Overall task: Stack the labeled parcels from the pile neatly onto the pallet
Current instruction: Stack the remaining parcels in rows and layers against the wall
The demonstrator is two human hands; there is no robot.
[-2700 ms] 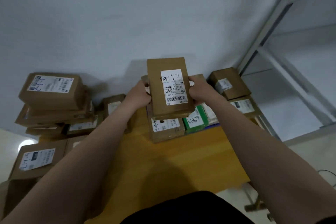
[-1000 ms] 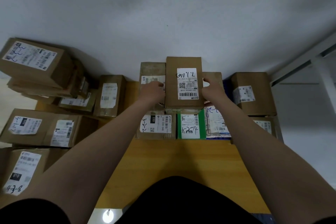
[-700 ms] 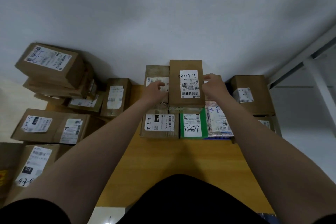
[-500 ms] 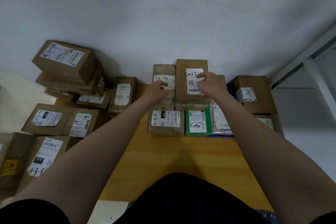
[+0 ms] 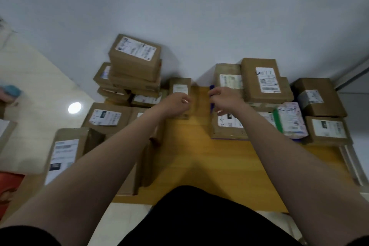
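Now we hover empty-handed above the pallet (image 5: 199, 156).
Our left hand (image 5: 176, 104) hangs loosely curled, our right hand (image 5: 226, 100) relaxed; parcel pile (image 5: 135, 70) left, stacked parcels (image 5: 259, 80) right.

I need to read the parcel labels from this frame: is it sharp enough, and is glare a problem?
Head view: motion blur softens everything, worst on the pile at left, where print is unreadable; the top parcel shows a barcode but smeared text; the only glare is a bright reflection on the floor, off the labels.
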